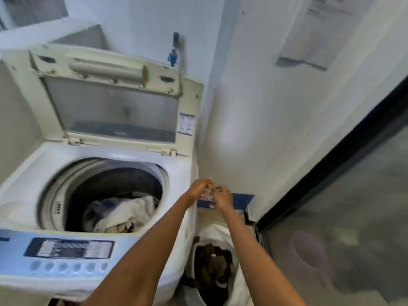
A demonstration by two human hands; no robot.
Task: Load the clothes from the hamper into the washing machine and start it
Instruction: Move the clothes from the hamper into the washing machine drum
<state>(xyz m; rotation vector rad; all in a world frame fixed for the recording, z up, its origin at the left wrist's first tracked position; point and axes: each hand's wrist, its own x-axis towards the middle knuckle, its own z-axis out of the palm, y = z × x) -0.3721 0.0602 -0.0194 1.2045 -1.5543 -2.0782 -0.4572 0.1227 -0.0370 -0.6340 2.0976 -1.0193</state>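
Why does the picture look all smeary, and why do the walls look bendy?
Head view: it is blurred throughout, so the washing machine's control panel and the two hands look soft; the wide lens curves the wall and the dark door frame; soft light falls on the walls, while the drum and the hamper look dark inside.
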